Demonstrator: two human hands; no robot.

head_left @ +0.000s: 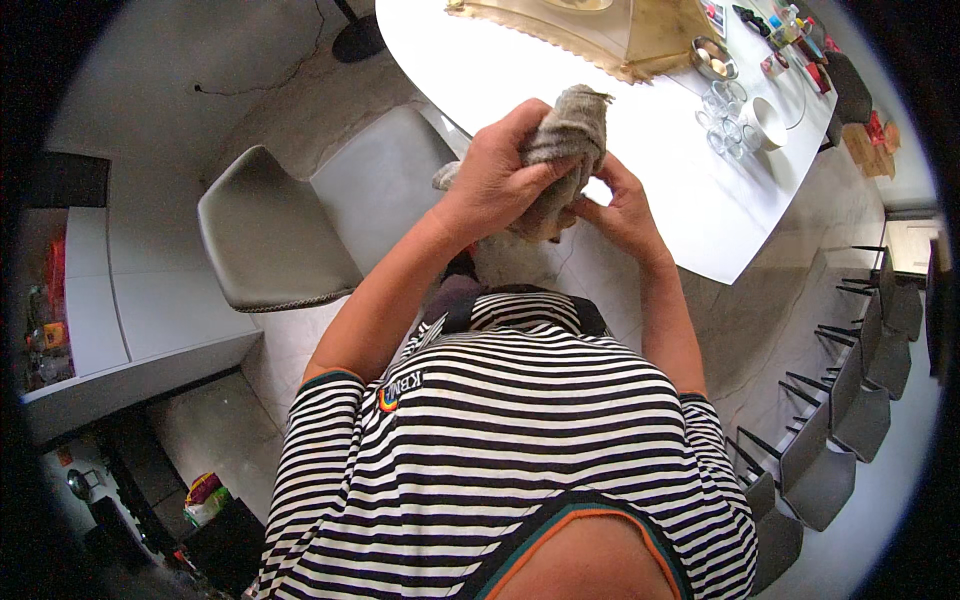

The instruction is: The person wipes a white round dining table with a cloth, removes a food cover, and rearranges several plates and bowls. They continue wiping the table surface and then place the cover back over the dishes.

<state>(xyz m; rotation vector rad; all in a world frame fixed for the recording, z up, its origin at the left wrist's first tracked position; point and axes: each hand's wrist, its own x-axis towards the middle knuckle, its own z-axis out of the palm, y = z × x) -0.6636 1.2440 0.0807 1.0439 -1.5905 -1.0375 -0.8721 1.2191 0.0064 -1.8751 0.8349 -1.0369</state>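
Observation:
A bunched grey cloth (578,125) is gripped in front of me, at the near edge of a white table (690,225). My left hand (500,170) is wrapped round its middle, and one folded end sticks up above the fingers. Lower on the right side, my right hand (625,215) is closed with thumb and fingers on the cloth's bottom part. Something brownish shows at the lower end of the bundle; whether it is cloth or a thing inside, I cannot tell.
A grey chair (385,165) stands left of the table. On the table are a lace-edged mesh food cover (650,35), a metal bowl (713,60), several clear glasses (725,115), a white bowl (765,122) and bottles (785,30). Grey chairs (860,410) line the right wall; a white cabinet (170,290) stands left.

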